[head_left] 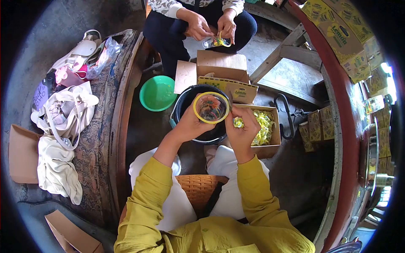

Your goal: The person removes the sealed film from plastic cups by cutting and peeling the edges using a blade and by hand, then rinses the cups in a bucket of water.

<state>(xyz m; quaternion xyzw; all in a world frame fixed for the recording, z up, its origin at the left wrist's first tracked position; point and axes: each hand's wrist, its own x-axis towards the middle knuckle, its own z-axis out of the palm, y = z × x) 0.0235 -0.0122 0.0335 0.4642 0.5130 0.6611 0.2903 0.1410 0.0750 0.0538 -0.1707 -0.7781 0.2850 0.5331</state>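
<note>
My left hand (188, 125) is closed around a clear plastic cup (211, 109) with a yellow rim, its open mouth turned up toward me. Coloured print shows through the cup's wall. Close to the rim's right side, my right hand (245, 128) is closed in a pinch on a thin, dark, blade-like piece (230, 101), too small to name surely. Directly below both hands stands a black bucket (177, 103), its inside largely hidden by the cup and my hands. A cardboard box (267, 151) of yellow plastic strips (265, 130) sits to the right, partly behind my right hand.
Across from me, a seated person's hands (213, 28) hold another clear cup (217, 42). Between us are a green basin (158, 93) and an opened lemon carton (240, 92). Bags (63, 114) lie on the patterned bench at left. A red-edged table (327, 63) with cartons borders the right.
</note>
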